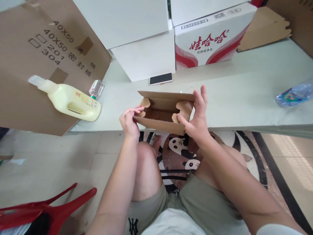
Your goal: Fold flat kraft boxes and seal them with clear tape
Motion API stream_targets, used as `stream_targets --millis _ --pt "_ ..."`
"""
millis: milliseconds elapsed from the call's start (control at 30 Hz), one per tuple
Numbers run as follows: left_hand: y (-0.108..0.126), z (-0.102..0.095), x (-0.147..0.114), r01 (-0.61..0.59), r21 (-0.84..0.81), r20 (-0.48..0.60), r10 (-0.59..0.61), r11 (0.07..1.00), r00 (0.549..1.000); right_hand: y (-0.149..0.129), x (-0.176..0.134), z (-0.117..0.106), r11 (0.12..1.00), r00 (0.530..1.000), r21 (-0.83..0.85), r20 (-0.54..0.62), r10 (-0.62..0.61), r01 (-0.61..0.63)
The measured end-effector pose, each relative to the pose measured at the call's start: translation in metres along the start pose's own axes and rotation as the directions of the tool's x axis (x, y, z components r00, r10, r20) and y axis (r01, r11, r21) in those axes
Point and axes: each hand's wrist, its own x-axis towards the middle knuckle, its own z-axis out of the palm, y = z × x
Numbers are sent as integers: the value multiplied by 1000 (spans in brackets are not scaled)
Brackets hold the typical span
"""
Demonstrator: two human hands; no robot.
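Small cardboard box is mid-frame, directly between the hands at the front edge of the worktop, long axis roughly left-right, open side toward camera. Neither hand is nearer: left hand grips the left end, fingers over the end flaps; right hand has the right end, thumb at the flap by the near wall, other fingers extended up behind. Can't tell if the worktop takes any weight. Counts: 1 small box, 2 long flaps up, 1 phone just beyond it, 1 yellow bottle and 1 small clear bottle left of frame, 1 plastic bottle at right edge, 1 red-lettered white box upper right of centre, 1 large printed carton upper left.
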Motion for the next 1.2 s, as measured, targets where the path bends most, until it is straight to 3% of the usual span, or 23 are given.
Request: stream_targets --millis 267,567,700,767,867,933,1033,1100,1167,1200 --pt "2 9 7 25 70 -18 -24 997 1000 4 0 2 996 997 19 17 81 -82" --pt "-13 15 19 -25 191 -8 28 981 1000 3 2 -9 999 999 0 13 36 -36" --pt "-20 16 25 -164 349 89 142 923 986 10 0 -14 999 999 37 22 -34 33" --pt "-20 17 29 -199 396 175 140 896 975 17 -3 -16 995 998 82 -4 -60 61" --pt "-20 16 35 -151 390 243 56 908 968 29 -9 -16 991 996 96 0 -90 90" --pt "-21 13 40 -99 356 228 17 929 974 38 -12 -14 993 995 76 21 -93 91" --pt "-25 1 50 23 268 122 -58 963 991 50 -13 -9 993 994 79 -44 95 -92" --pt "-29 -9 57 149 172 13 -153 974 988 56 -12 -3 947 950 79 -19 313 -311" --pt "-33 -17 65 254 76 -67 -250 964 966 58 -11 3 900 897 76 156 414 -429" --pt "-35 -20 68 286 43 -87 -282 957 956 57 -11 7 902 882 93 272 385 -422"
